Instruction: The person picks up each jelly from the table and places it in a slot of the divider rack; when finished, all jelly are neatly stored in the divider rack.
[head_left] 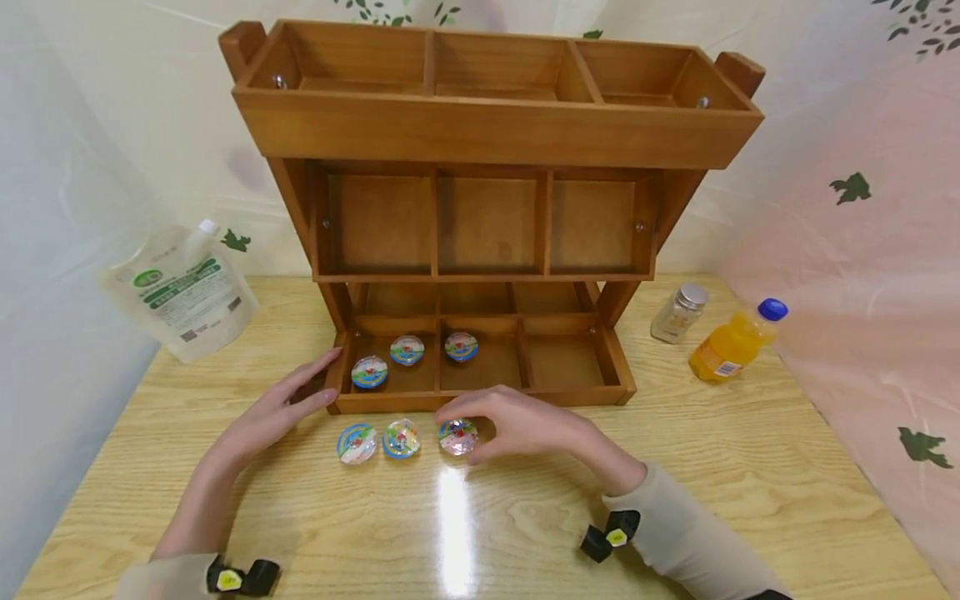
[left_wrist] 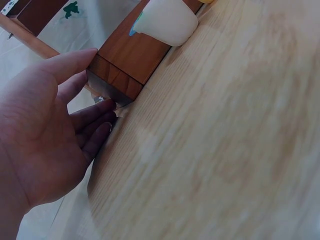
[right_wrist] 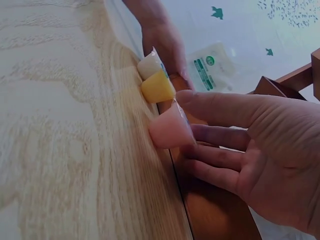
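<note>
My right hand [head_left: 517,423] pinches a small pink jelly cup [right_wrist: 171,129] between thumb and fingers, just in front of the wooden rack [head_left: 487,402]. Its printed foil lid shows in the head view. To its left on the table stand a yellow jelly cup [right_wrist: 158,87] and a whitish jelly cup [left_wrist: 169,22]. My left hand [head_left: 273,417] touches the rack's front left corner, fingers along the side and thumb near the front. Two lidded cups [head_left: 370,372] sit in the bottom left compartment; another cup [head_left: 461,347] is in the bottom middle one.
The rack rises in tiers, each split into three compartments, with the top tier [head_left: 495,133] jutting forward. On the right stand a glass shaker [head_left: 678,313] with a metal cap and an orange drink bottle [head_left: 735,343]. A clear spouted pouch [head_left: 187,292] is on the left.
</note>
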